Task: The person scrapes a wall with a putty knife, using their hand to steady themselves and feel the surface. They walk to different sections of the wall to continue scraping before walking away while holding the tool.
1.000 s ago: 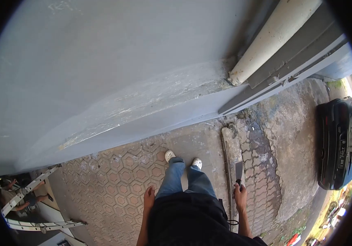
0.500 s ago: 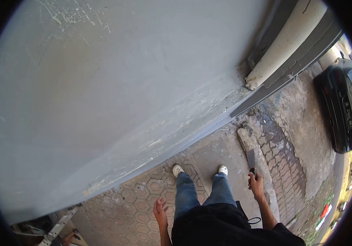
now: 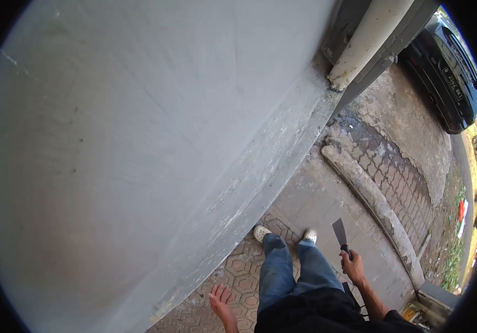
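Observation:
My right hand (image 3: pixel 352 267) is wrapped round the black handle of a scraper (image 3: pixel 340 232), whose flat metal blade points up and away from me. My left hand (image 3: pixel 221 300) hangs over the hexagonal paving with its fingers apart, holding nothing. To the left and ahead stands a large grey wall (image 3: pixel 155 122), with whitish scrapes and rough patches along its lower edge. Neither hand nor the scraper touches the wall.
A pale pipe (image 3: pixel 369 44) runs down the wall's corner. A raised concrete kerb (image 3: pixel 369 191) curves along the right, beside broken brick paving (image 3: pixel 391 172). A dark car (image 3: pixel 446 75) is parked at the upper right.
The view has turned, so the wall edge looks steeper and the car sits higher. My left hand's fingers are spread wider. The scraper now shows over the paving rather than the kerb.

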Action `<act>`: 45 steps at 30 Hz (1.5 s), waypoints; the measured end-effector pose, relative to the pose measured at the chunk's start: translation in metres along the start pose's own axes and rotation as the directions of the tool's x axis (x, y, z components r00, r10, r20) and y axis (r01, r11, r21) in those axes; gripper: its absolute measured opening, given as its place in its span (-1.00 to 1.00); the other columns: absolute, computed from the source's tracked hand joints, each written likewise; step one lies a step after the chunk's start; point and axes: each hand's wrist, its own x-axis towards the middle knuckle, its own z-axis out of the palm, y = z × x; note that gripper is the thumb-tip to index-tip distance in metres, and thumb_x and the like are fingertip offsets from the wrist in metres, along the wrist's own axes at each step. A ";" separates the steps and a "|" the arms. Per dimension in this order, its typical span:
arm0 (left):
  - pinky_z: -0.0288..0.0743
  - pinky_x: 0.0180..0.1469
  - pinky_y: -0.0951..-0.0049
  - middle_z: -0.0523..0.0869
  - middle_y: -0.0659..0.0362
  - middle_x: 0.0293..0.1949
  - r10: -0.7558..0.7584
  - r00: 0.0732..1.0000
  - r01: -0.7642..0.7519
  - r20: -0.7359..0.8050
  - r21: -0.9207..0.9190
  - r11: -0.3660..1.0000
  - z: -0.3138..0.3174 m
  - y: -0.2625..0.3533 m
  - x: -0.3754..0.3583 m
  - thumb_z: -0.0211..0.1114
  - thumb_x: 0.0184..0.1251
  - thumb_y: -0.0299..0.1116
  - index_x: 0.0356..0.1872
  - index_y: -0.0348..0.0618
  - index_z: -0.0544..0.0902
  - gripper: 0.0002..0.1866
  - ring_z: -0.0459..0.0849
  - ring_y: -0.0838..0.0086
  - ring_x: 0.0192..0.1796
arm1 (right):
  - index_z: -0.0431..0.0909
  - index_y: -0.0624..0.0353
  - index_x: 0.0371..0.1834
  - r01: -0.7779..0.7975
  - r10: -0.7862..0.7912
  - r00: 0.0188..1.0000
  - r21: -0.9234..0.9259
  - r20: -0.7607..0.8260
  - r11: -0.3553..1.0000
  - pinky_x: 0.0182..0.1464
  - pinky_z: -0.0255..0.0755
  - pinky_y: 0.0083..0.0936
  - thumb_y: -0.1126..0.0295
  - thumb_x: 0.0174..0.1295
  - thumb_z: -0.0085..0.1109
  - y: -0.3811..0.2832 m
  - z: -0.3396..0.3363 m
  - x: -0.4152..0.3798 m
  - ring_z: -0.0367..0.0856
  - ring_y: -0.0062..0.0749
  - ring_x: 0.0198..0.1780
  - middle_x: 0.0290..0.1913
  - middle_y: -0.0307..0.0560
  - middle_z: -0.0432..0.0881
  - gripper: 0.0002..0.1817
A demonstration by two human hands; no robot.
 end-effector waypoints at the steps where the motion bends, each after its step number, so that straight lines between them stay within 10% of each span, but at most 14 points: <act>1: 0.60 0.04 0.21 0.59 0.00 0.23 -0.021 0.999 0.021 0.028 0.024 1.000 0.001 -0.002 0.005 -0.11 0.54 0.27 0.35 -0.24 0.37 -0.26 0.65 0.20 0.18 | 0.57 0.26 -0.23 0.000 0.000 1.000 0.018 -0.011 1.000 -0.59 0.31 -0.58 0.16 0.42 0.09 0.001 0.003 -0.005 0.42 -0.63 -0.60 -0.56 -0.27 0.48 -0.67; 13: 0.60 -0.01 0.28 0.65 0.10 0.20 -0.199 0.912 0.082 0.358 0.315 0.945 -0.028 -0.060 -0.007 0.07 0.56 0.03 0.33 -0.11 0.46 -0.47 0.69 0.33 0.12 | 0.57 0.29 -0.28 0.166 -0.163 0.984 0.032 -0.071 0.986 -0.57 0.30 -0.54 0.15 0.41 0.11 0.090 0.008 -0.079 0.44 -0.60 -0.61 -0.59 -0.26 0.50 -0.65; 24: 0.55 -0.04 0.40 0.69 0.19 0.15 -0.021 0.911 -0.075 0.413 0.215 0.974 -0.180 -0.137 -0.090 0.08 0.56 0.03 0.30 -0.07 0.50 -0.50 0.70 0.43 0.07 | 0.54 0.22 -0.20 0.204 -0.209 0.978 0.185 0.009 0.961 -0.62 0.24 -0.62 0.15 0.44 0.06 0.251 0.007 -0.167 0.39 -0.66 -0.61 -0.56 -0.32 0.42 -0.68; 34: 0.56 0.01 0.35 0.68 0.16 0.16 0.044 0.943 -0.057 0.331 0.030 0.998 -0.274 -0.118 -0.101 0.02 0.60 0.01 0.30 -0.07 0.50 -0.52 0.69 0.41 0.09 | 0.54 0.24 -0.17 0.214 -0.231 0.971 0.202 0.062 0.956 -0.62 0.23 -0.63 0.15 0.45 0.05 0.237 0.050 -0.265 0.38 -0.67 -0.61 -0.56 -0.29 0.44 -0.67; 40: 0.55 0.09 0.33 0.69 0.13 0.12 0.298 0.919 -0.293 0.258 -0.057 0.954 -0.352 -0.060 -0.067 0.03 0.62 -0.13 0.26 -0.17 0.52 -0.59 0.68 0.39 0.11 | 0.51 0.24 -0.15 0.291 -0.320 0.940 0.209 0.122 0.934 -0.59 0.20 -0.65 0.13 0.47 0.04 0.196 0.140 -0.321 0.34 -0.69 -0.59 -0.56 -0.33 0.37 -0.67; 43: 0.54 0.09 0.29 0.74 0.04 -0.05 0.597 0.801 -0.598 0.035 0.018 0.801 -0.417 -0.017 -0.041 0.11 0.57 -0.34 0.13 -0.30 0.59 -0.71 0.71 0.34 0.03 | 0.51 0.22 -0.16 0.275 -0.297 0.952 0.218 0.079 0.937 -0.60 0.17 -0.65 0.14 0.48 0.03 0.190 0.203 -0.352 0.32 -0.71 -0.60 -0.55 -0.35 0.36 -0.68; 45: 0.55 0.05 0.23 0.74 0.00 -0.15 0.869 0.490 -0.824 0.069 0.361 0.436 -0.479 0.030 -0.019 0.13 0.51 -0.38 0.03 -0.32 0.62 -0.75 0.72 0.23 -0.06 | 0.52 0.23 -0.11 0.224 -0.242 0.969 0.227 0.054 0.948 -0.60 0.13 -0.69 0.13 0.48 0.03 0.197 0.249 -0.370 0.29 -0.72 -0.60 -0.52 -0.34 0.37 -0.66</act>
